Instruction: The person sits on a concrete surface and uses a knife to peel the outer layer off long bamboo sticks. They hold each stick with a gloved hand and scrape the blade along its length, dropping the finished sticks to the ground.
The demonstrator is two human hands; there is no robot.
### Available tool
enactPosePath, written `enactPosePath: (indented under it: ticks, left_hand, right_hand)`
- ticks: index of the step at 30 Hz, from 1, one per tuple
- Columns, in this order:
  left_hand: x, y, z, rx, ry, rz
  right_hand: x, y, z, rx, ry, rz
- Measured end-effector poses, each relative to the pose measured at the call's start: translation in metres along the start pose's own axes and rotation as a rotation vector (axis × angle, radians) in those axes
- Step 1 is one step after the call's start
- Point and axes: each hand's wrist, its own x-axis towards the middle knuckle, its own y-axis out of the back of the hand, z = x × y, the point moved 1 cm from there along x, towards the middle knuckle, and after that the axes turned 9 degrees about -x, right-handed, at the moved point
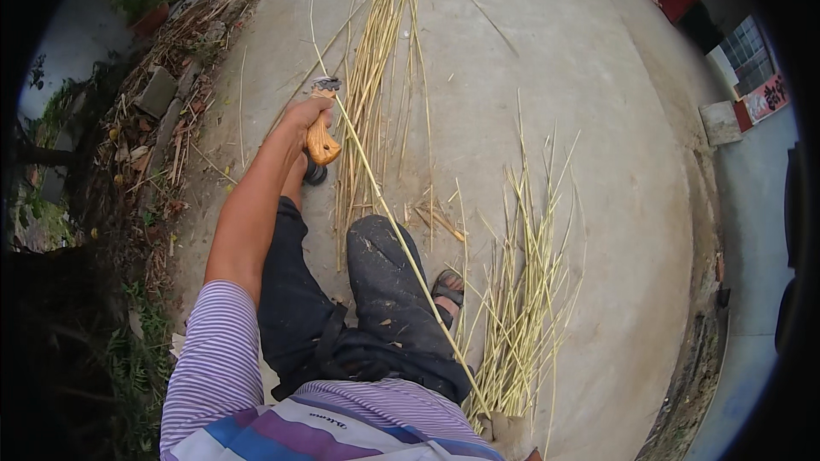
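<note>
My left hand [313, 119] is stretched out ahead, closed round the pale wooden handle of a tool [323, 143]. A short grey metal head tops that tool; its exact kind is unclear. One long thin yellow stalk [397, 230] slants from the metal head across my thigh to the lower edge. There my right hand [506, 431], seemingly in a grey-brown glove, is closed at the stalk's lower end, its fingers partly cut off by the frame. Beside it on the right lies a loose heap of pale stalks [525, 273]. A longer bundle of stalks [380, 60] lies ahead of me.
The ground is grey concrete [615, 205]. Brown plant scraps [436, 220] lie near my sandalled foot [448, 288]. Along the left edge run stones [158, 92], dry litter and green plants, with a potted plant [143, 0] farther off. A pale wall [752, 230] stands at the right.
</note>
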Motion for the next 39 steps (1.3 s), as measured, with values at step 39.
enactPosePath:
  ticks: [39]
  left_hand:
    - [-0.059, 0.09, -0.066, 0.113, 0.204, -0.096]
  right_hand:
    - [0.15, -0.098, 0.118, -0.056, -0.535, -0.124]
